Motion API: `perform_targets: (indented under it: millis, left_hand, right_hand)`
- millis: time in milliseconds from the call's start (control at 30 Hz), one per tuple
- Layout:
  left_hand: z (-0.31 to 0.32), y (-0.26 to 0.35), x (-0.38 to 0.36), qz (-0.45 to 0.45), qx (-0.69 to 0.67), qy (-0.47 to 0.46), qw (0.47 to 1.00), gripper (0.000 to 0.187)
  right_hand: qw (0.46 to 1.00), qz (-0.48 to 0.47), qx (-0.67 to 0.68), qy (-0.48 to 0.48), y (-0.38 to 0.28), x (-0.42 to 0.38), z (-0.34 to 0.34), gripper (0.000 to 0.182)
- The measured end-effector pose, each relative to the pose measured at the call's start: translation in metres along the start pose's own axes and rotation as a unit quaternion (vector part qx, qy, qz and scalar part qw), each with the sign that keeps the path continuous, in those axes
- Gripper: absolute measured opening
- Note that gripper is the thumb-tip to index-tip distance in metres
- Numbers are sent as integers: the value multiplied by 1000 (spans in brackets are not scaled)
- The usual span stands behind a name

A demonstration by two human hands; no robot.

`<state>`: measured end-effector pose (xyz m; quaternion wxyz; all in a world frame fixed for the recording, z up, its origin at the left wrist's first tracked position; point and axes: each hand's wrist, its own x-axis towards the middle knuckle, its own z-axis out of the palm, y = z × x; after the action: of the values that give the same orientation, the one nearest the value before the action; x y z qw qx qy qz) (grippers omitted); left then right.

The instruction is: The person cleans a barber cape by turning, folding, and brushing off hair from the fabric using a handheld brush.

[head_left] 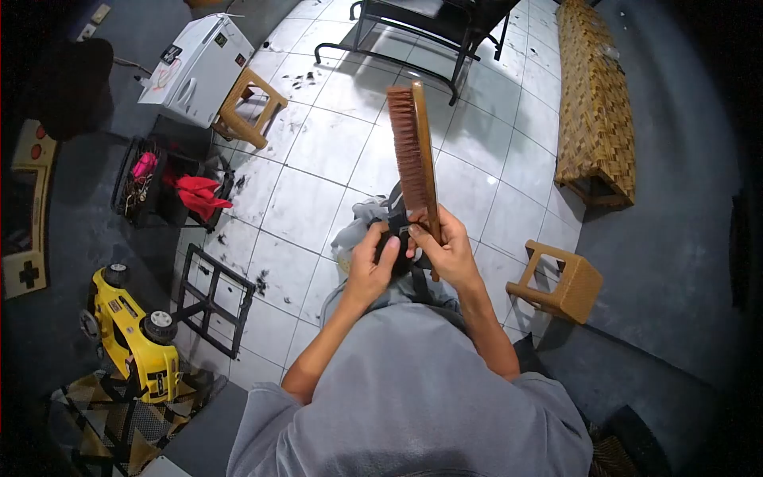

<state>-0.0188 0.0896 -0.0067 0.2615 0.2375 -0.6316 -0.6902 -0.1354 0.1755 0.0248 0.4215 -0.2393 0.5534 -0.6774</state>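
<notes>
A long wooden brush [425, 151] with reddish-brown bristles stands nearly upright in front of my body, bristles facing left. My right hand [451, 253] is closed around its lower handle, and its thumb and finger also touch a small black object. My left hand [372, 266] pinches the left side of that black object [400, 230], which looks like a strap or buckle. Fingers hide much of it. Behind and left of my hands lies a crumpled grey-white cloth or bag [354, 234].
Dark tufts [262, 280] are scattered on the tiles. A black frame [213, 300] and yellow toy car [135, 338] are at left, with a white mini fridge [199, 71] beyond. On the right are a tan stool [568, 286] and woven bench [596, 103]. A black metal chair [389, 56] stands ahead.
</notes>
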Motion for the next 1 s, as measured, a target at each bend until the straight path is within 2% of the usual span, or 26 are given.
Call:
perform_targets:
  millis: [33, 133, 167, 233, 267, 333, 433, 533, 633, 733, 833, 933, 1000]
  left_hand:
    - [4, 7, 1, 0, -44, -28, 999, 14]
    - [-1, 5, -1, 1, 149, -37, 988, 17]
    - [-1, 6, -2, 2, 174, -22, 984, 16]
    - [3, 7, -3, 2, 139, -2, 990, 15]
    - [4, 7, -3, 2, 121, 7, 993, 14]
    - [2, 11, -1, 9, 146, -7, 989, 15]
    - [0, 8, -1, 24, 183, -6, 983, 15]
    - [2, 5, -3, 40, 219, 13, 975, 15]
    - [0, 4, -4, 51, 247, 13, 968, 17]
    - [-2, 9, -2, 61, 263, -15, 963, 20]
    - [-3, 16, 0, 83, 254, -40, 963, 23]
    - [-1, 12, 3, 94, 251, -47, 962, 25]
    - [2, 11, 4, 116, 228, -30, 966, 24]
  right_hand:
    - [1000, 1, 3, 3, 0, 0, -1, 10]
    - [997, -42, -44, 40, 15, -1, 0, 11]
    - [996, -54, -48, 55, 18, -2, 0, 12]
    - [992, -79, -57, 84, 20, -3, 4, 14]
    - [995, -58, -42, 70, 19, -3, 3, 15]
    - [999, -18, -15, 43, 16, -5, 0, 17]
    - [999, -12, -23, 21, 17, -5, -1, 17]
    - [966, -100, -234, 33, 19, -2, -7, 12]
    - [915, -152, -372, 26, -5, -2, -5, 9]
    - [948, -150, -279, 17, 2, -4, -3, 12]
    - [991, -72, -109, 16, 6, -8, 0, 10]
    - [986, -79, -148, 17, 11, -4, -2, 9]
    - [988, -50, -142, 40, 9, -5, 1, 10]
